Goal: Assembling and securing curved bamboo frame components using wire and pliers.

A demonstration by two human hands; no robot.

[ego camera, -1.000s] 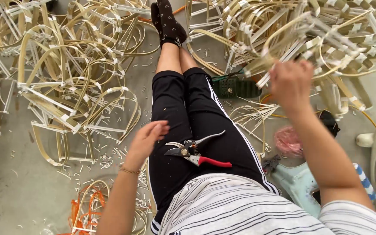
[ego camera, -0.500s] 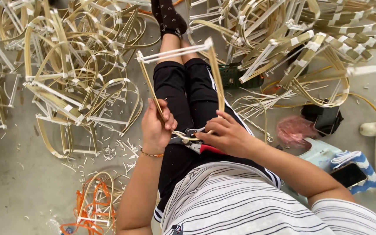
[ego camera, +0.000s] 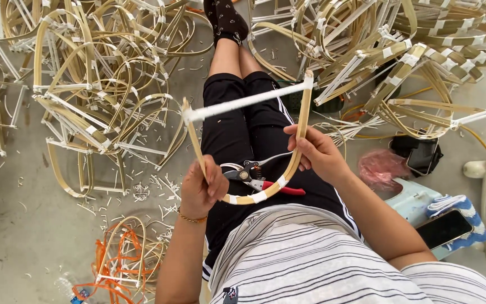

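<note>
Seated on the concrete floor (ego camera: 23,236), legs out toward 12 o'clock. Left hand (ego camera: 202,188) is clenched on the left leg of a U-shaped bamboo frame (ego camera: 265,194); right hand (ego camera: 316,152) grips the right leg, so the frame sits square over the lap, its white taped crossbar (ego camera: 248,101) at the far end in plain sight, likely for checking. Red-handled pruning shears (ego camera: 254,175) lie loose on the thigh under the curve, within reach of either hand. Piles of similar frames (ego camera: 85,90) at 10 and 2 o'clock, presumably stock within arm's length. At 4 o'clock: black phone (ego camera: 444,228) on a blue-and-white cloth (ego camera: 451,204), pink plastic bag (ego camera: 381,167) just beyond it. Orange-bound hoops (ego camera: 122,256) at 7 o'clock. No legible labels or signs.
</note>
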